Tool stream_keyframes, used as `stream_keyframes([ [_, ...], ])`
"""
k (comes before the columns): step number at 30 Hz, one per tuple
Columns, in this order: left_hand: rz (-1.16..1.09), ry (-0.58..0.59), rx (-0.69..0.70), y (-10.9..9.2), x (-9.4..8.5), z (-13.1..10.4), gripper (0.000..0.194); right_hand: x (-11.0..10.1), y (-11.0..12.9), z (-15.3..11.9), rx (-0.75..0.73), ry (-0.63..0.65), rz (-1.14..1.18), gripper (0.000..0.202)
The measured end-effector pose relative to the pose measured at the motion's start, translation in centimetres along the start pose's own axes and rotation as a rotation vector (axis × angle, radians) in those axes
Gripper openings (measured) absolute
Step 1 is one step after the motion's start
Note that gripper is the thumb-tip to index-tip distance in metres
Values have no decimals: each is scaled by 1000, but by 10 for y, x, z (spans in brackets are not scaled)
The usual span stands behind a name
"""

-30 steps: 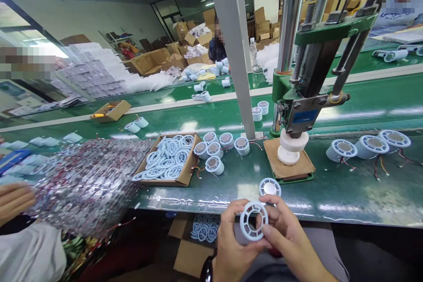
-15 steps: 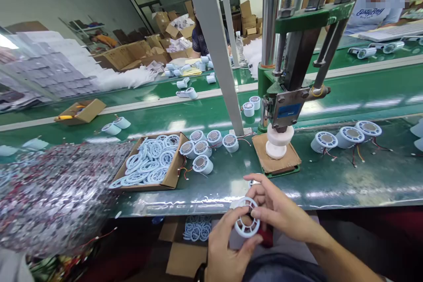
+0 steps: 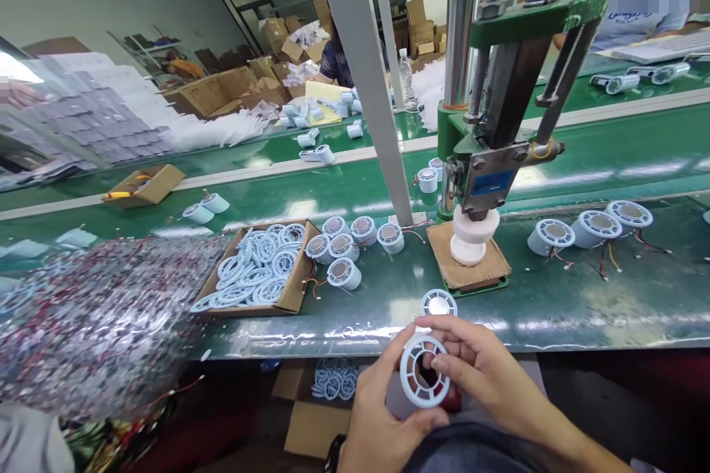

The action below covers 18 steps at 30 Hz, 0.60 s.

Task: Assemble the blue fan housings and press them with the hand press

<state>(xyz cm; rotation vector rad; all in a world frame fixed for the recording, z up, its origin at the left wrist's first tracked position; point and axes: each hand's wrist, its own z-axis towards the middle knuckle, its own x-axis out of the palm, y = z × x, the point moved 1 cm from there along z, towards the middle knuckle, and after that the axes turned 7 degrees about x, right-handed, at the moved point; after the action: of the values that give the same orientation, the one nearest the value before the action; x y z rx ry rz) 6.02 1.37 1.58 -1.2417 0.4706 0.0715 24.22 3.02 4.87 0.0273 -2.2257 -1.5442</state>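
My left hand (image 3: 382, 403) wraps round a light-blue cylindrical housing (image 3: 398, 393) below the bench edge. On its end, facing me, is a slotted light-blue ring (image 3: 409, 383) with an open centre. My right hand (image 3: 480, 366) grips the ring's right side, thumb at the rim and fingers curled behind it, partly hidden. Just beyond my hands, another housing (image 3: 439, 304) with a pale round centre stands on the bench. Further back is a green hand press (image 3: 488, 177), its white round pressing block (image 3: 467, 249) over a brown board (image 3: 491, 271).
A cardboard tray of loose rings (image 3: 291, 301) lies left, beside several wired housings (image 3: 344, 273). More wired housings (image 3: 596, 228) stand right of the press. Bagged wired parts (image 3: 111, 325) cover the far left. A grey post (image 3: 369, 81) rises behind. People sit across the bench.
Both hands have shifted slightly right with the housing, its ring now turned more toward me. The housing on the bench beyond them shows more fully. The view has moved slightly.
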Motion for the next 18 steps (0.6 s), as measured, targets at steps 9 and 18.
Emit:
stream_keyframes([
  [9, -71, -3, -89, 6, 1, -10, 84, 1, -3, -8, -61, 67, 64, 61],
  [18, -150, -34, -103, 9, 1, -8, 81, -1, -5, -13, -87, 0, -28, 54],
])
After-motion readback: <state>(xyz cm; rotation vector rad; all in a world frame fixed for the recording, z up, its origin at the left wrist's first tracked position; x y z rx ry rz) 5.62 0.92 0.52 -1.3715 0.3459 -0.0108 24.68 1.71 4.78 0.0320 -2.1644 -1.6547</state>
